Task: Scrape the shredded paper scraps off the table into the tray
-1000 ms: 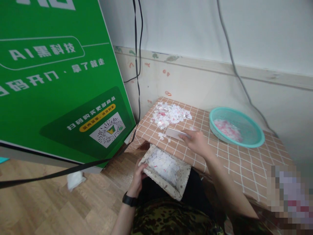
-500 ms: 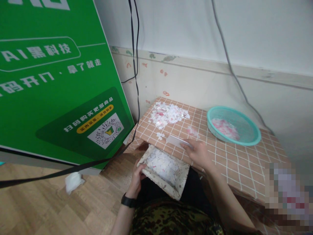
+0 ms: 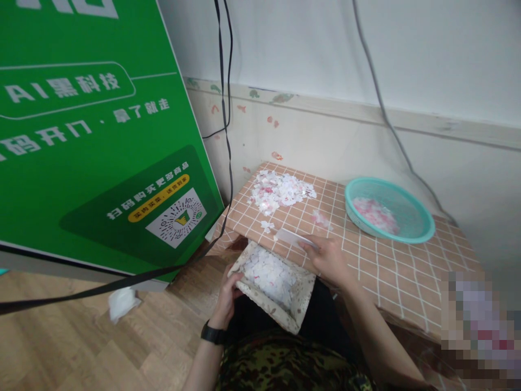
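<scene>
My left hand [image 3: 229, 296] grips the left rim of a patterned box [image 3: 299, 315], its thumb over the edge. White paper scraps [image 3: 271, 271] lie inside the box, which sits over my lap at the table's front edge. Between the fingers of my right hand [image 3: 328, 258] is a flat white card [image 3: 291, 238], held low over the tabletop just beyond the box. A few loose scraps [image 3: 267, 226] are beside the card's far end. Farther back spreads a pile of white and pink scraps [image 3: 280, 190].
A turquoise plastic basket [image 3: 423, 231] with pink and white bits stands on the checked tablecloth [image 3: 386, 271]. To the left rises a green printed panel [image 3: 93, 130], with black cables [image 3: 228, 152] hanging beside it. A white crumpled bag [image 3: 122, 303] lies on the floor.
My right hand has moved the card slightly toward the box and left, and the card looks more tilted. My left hand and the box have hardly moved.
</scene>
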Demonstrator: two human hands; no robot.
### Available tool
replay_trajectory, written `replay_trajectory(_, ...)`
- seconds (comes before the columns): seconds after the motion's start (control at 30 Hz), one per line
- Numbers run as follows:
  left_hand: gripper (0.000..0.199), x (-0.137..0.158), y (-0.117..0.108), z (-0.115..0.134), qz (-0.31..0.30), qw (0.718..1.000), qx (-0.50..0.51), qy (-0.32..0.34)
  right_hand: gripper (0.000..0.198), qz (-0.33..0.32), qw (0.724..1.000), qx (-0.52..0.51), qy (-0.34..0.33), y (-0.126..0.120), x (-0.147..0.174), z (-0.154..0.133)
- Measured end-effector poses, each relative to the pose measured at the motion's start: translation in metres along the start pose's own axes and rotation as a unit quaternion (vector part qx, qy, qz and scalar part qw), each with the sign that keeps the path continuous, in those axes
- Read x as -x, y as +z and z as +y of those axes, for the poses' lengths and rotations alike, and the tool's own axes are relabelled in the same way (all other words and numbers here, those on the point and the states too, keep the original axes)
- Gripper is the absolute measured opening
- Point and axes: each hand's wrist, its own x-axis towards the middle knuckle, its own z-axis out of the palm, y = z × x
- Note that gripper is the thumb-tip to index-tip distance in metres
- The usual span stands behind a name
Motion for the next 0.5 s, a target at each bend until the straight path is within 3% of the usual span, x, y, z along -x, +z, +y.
replay_trajectory(0.23, 0.048, 0.0019, -0.0005, 0.0057, 0.003, 1.000, -0.010, 0.017, 0.028, 0.027, 0.999, 0.021, -0.001, 0.0020, 0.0019, 0.0021)
replay_trajectory(0.5, 0.043, -0.0028, -0.0034, 0.0048, 0.018, 0.999, -0.028, -0.013, 0.030, 0.052, 0.996, 0.068, -0.023, 0.0097, 0.0040, 0.0080)
